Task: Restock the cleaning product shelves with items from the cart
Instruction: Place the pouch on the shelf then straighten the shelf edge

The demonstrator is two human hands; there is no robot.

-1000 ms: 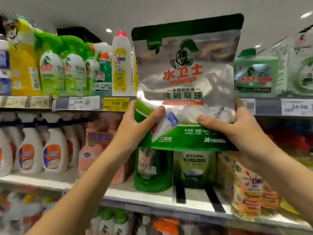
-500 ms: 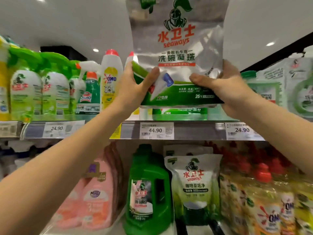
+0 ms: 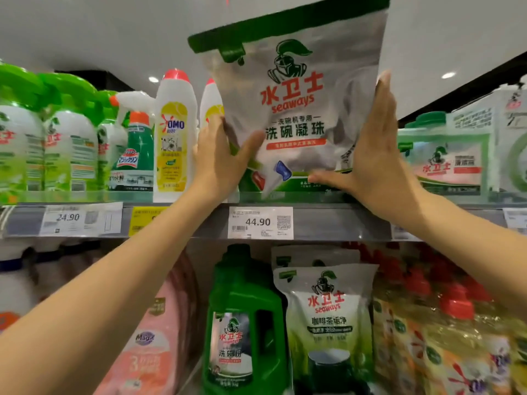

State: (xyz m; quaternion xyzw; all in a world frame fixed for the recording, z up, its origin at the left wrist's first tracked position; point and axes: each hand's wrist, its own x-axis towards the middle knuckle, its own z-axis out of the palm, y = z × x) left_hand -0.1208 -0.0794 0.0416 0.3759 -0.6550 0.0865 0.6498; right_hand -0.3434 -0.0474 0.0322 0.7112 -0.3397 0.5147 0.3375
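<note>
On the upper shelf (image 3: 328, 223), a grey metal rail with a clear plastic lip, stood one large flat pouch (image 3: 296, 109): crinkled glossy silver film, green zip band on top, red "seaways" lettering, knight's-helmet emblem, green base at the lip. Left hand (image 3: 216, 161) gripped its lower left edge, thumb curled over the front; right hand (image 3: 376, 161) pressed flat, fingers straight, against its right edge. White paper price tag (image 3: 260, 222) beneath read 44.90.

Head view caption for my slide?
Left hand grips and right hand steadies a Seaways pouch upright at the shelf above the 44.90 tag.
</note>
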